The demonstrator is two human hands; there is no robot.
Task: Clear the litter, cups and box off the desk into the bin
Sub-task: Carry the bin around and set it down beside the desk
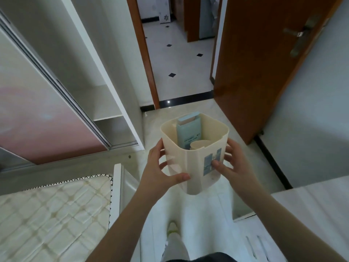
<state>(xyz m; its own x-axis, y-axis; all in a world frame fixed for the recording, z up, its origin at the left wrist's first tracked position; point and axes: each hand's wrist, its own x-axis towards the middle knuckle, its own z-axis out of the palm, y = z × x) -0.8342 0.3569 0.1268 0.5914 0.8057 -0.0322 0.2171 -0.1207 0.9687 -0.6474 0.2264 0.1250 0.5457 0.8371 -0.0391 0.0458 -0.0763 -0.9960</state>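
Fingers [162,164] of our left hand [160,171] are spread and pressed against the left wall of the bin [196,167], with the thumb laid across its near face. Our right hand [234,167] clamps the opposite wall the same way: fingers wrapped round the right side, thumb pressing on a blue-grey sticker [212,161] on the near face. Both hands grip the bin between them, and we hold it up in the air above the floor [243,148], roughly at the middle of the view.

It is a cream plastic bin with a rounded square rim, open at the top and tipped slightly away from us. Inside, a pale blue box [188,132] stands upright against the far left corner, its top flap reaching just above the rim. A cream cup [198,145] lies beside it, touching the near wall, with its mouth facing up. We cannot tell what else lies deeper in the bin.

Ahead of us a brown door [260,69] stands open onto a hallway with white tiles and small black diamonds. A wardrobe [56,82] with a pink sliding panel runs along the left. A bare quilted mattress [56,210] fills the lower left corner. A white surface, the edge of the desk [311,201], shows at the lower right. Below the bin we see one leg and a shoe [172,227] on the floor.
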